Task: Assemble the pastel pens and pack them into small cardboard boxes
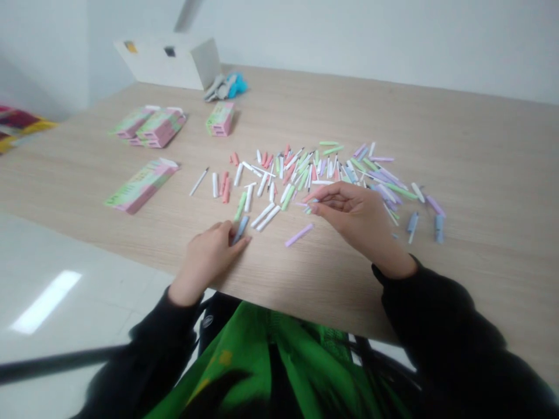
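My left hand (208, 253) rests low over the table's front part, its fingers closed around a light blue pen (240, 229). Right of it, my right hand (360, 218) pinches a small bunch of slim pen parts between thumb and fingers. Lilac and green ends (305, 206) show at the fingertips, but I cannot tell how many pieces are in the bunch. Two white pens (265, 217) and a lilac pen (299, 234) lie between the hands. A heap of pastel pen parts (301, 169), with caps and thin refills among them, spreads beyond.
Several pink-and-green boxes (142, 185) lie to the left. One more box (220, 119) stands farther back, near a grey and blue bundle (227, 87). A white box (170, 64) is at the back left. Blue pieces (439, 228) lie to the right.
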Action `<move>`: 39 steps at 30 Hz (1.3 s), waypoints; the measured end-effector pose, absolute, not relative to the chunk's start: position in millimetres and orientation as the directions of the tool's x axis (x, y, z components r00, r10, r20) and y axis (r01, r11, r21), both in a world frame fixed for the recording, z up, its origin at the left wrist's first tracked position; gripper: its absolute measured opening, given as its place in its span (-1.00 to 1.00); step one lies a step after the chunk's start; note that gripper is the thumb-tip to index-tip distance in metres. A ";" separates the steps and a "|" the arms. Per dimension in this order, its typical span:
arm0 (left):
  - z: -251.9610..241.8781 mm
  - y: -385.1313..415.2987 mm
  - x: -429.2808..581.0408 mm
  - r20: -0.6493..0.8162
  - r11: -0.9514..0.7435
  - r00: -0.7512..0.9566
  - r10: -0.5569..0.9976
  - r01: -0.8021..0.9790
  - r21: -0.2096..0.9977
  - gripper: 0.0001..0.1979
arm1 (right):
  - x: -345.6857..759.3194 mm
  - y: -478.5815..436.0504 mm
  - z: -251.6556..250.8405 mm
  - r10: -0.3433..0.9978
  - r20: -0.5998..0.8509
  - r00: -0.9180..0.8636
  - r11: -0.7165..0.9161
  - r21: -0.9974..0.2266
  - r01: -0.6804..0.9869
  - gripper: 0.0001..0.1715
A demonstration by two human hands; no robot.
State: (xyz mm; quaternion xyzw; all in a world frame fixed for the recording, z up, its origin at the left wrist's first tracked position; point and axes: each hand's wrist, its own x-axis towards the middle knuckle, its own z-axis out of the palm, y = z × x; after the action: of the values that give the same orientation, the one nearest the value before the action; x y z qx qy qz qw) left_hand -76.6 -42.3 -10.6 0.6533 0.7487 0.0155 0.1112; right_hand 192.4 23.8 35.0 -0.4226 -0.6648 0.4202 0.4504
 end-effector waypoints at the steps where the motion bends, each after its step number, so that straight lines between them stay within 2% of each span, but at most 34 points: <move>1: -16.8 -43.0 -75.5 -0.129 0.119 -0.097 0.987 0.977 0.175 -0.67 | 189.1 22.7 35.3 0.937 0.256 -0.236 0.304 -0.932 0.196 -0.88; 4: -22.7 -43.6 -72.0 -0.039 0.073 -0.066 0.997 0.970 0.232 -0.72 | 181.9 20.6 37.3 0.931 0.311 -0.189 0.344 -0.921 0.181 -0.90; 6: -16.1 -43.9 -69.0 0.017 0.004 -0.011 1.000 0.927 0.376 -0.73 | 178.1 18.3 40.5 0.921 0.352 -0.165 0.377 -0.914 0.153 -0.90; 9: 2.4 -44.0 -59.0 0.108 -0.179 0.143 0.984 0.736 0.653 -0.69 | 172.6 11.9 49.6 0.899 0.415 -0.142 0.433 -0.891 0.134 -0.91; 12: 18.0 -40.7 -43.4 0.170 -0.309 0.286 0.943 0.563 0.766 -0.71 | 169.5 4.2 59.9 0.870 0.483 -0.098 0.492 -0.858 0.149 -0.90; 16: 23.5 -33.4 -24.7 0.199 -0.362 0.350 0.915 0.499 0.787 -0.72 | 174.1 -1.8 65.3 0.852 0.514 -0.101 0.524 -0.833 0.179 -0.92; 23: 25.4 -27.7 -11.9 0.230 -0.410 0.400 0.887 0.455 0.791 -0.70 | 187.5 -2.0 60.6 0.866 0.474 -0.159 0.499 -0.840 0.214 -0.91; 29: 26.8 -26.2 -9.9 0.248 -0.438 0.422 0.872 0.448 0.779 -0.69 | 193.1 -0.6 63.4 0.847 0.516 -0.126 0.531 -0.818 0.223 -0.91; 33: 30.4 -25.8 -7.1 0.238 -0.427 0.427 0.873 0.430 0.795 -0.69 | 194.5 -0.2 62.0 0.853 0.471 -0.223 0.517 -0.819 0.248 -0.95; 39: 38.1 -18.4 -5.1 0.225 -0.404 0.451 0.864 0.352 0.844 -0.72 | 197.6 3.0 68.1 0.760 0.580 -0.295 0.648 -0.711 0.272 -0.90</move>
State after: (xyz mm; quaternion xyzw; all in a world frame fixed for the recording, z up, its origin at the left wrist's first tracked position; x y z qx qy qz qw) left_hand -5.1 -18.4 38.1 0.7651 0.3972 0.3415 0.3745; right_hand 197.6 3.0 68.1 -0.3371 -0.7649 0.2495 0.4890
